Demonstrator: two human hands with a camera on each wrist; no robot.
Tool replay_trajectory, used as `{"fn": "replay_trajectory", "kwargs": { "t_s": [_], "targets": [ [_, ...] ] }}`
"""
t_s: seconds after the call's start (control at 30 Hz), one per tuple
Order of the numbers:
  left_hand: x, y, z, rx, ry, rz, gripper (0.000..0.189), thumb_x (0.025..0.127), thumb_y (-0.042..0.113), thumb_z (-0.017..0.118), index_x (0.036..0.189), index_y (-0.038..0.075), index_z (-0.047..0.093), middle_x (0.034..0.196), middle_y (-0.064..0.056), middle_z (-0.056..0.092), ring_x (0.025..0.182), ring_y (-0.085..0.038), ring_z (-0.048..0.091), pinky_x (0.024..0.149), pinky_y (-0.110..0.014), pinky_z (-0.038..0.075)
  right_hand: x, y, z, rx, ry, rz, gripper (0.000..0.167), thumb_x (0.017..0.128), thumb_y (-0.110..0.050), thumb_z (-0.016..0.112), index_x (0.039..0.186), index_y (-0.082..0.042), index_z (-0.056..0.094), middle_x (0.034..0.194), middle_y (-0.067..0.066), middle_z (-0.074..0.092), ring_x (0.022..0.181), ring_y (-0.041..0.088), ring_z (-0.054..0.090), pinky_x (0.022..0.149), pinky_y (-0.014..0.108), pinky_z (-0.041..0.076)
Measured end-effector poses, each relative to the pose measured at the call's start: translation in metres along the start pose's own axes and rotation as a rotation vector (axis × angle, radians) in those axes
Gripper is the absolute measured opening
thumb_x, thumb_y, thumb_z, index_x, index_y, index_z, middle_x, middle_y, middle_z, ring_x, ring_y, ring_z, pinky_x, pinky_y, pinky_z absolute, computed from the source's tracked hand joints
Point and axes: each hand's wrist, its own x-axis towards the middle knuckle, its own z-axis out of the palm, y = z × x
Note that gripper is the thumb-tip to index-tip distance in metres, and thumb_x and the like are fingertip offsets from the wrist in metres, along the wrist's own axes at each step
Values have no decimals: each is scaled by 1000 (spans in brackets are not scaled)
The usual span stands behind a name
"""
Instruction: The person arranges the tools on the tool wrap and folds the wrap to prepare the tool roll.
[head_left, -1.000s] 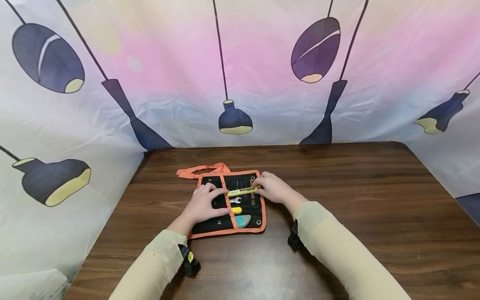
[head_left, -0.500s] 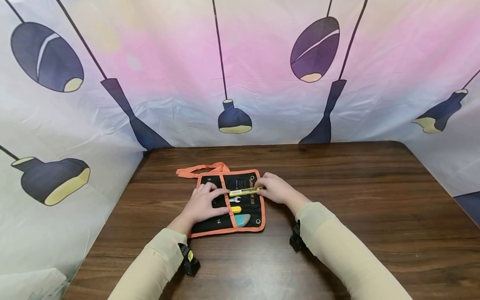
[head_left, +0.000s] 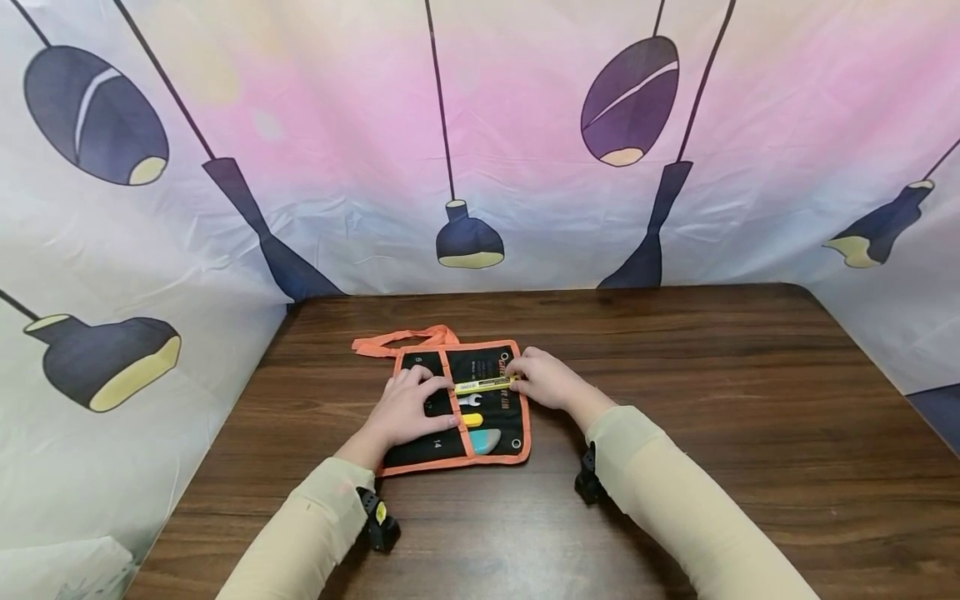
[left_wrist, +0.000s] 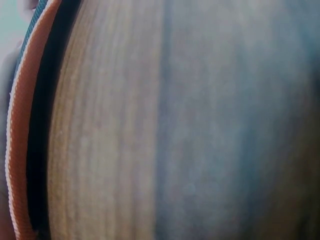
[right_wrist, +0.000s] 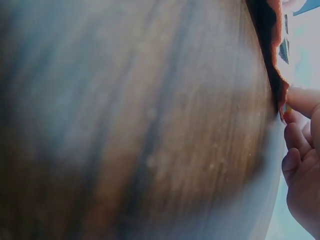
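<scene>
A black tool pouch (head_left: 420, 452) with orange edging lies on the wooden table. My left hand (head_left: 402, 410) rests on its pocket side, thumb and forefinger spread apart at the orange pocket edge. With the fingertips of my right hand (head_left: 547, 379) I pinch the right end of a slim yellow stick with a printed label (head_left: 480, 386). Its left end meets the pocket edge. Below it, a wrench (head_left: 471, 401), a yellow rounded handle (head_left: 472, 420) and a teal-and-grey tool end (head_left: 486, 441) stick out of the pockets. In the right wrist view, my fingers (right_wrist: 295, 137) are at the pouch's edge.
An orange tie strap (head_left: 405, 338) lies looped behind the pouch. Brown wooden table (head_left: 712, 375) extends on all sides, and a cloth backdrop (head_left: 540, 217) printed with lamps hangs at its far edge. The left wrist view shows mostly blurred table beside the pouch's orange edging (left_wrist: 22, 130).
The yellow stick slid slightly right with my right hand, then back left to the pocket edge. My left hand and the pouch have stayed almost still.
</scene>
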Motion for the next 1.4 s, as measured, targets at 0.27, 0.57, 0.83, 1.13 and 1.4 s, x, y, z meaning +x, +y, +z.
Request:
{"fn": "replay_trajectory", "kwargs": {
  "t_s": [0.27, 0.57, 0.83, 1.13, 1.4],
  "targets": [
    [0, -1, 1, -9, 7, -9, 59, 76, 65, 61, 121, 28, 61, 108, 0, 47, 93, -17, 39, 77, -38, 30, 2, -5, -2, -25, 45, -11, 22, 92, -21, 61, 112, -15, 67, 101, 4, 53, 91, 16, 50, 79, 34, 43],
    [-1, 0, 2, -30, 0, -37, 62, 75, 66, 62, 121, 26, 60, 109, 0, 48, 98, -18, 40, 80, -40, 31, 2, -4, 3, 18, 26, 6, 22, 93, -21, 60, 113, -14, 66, 107, 4, 53, 97, 18, 52, 83, 35, 44],
    [-1, -1, 1, -31, 25, -7, 58, 75, 63, 64, 119, 24, 62, 112, 0, 51, 101, -19, 42, 82, -43, 33, 2, -3, 5, 31, 19, 14, 23, 93, -21, 60, 114, -15, 66, 108, 5, 54, 98, 18, 52, 83, 35, 43],
    [-2, 0, 2, -49, 65, 32, 57, 75, 58, 68, 121, 24, 66, 109, 3, 55, 97, -18, 44, 80, -43, 34, 4, -2, 5, 38, 26, 87, 24, 92, -20, 62, 114, -12, 66, 103, 5, 55, 88, 16, 52, 80, 35, 44],
    [-4, -1, 1, -30, 70, 32, 57, 74, 57, 69, 119, 22, 67, 109, 1, 56, 99, -20, 45, 81, -44, 35, 6, -2, 9, 29, 34, 56, 22, 92, -20, 62, 112, -13, 66, 104, 6, 55, 88, 17, 52, 79, 35, 44]
  ]
}}
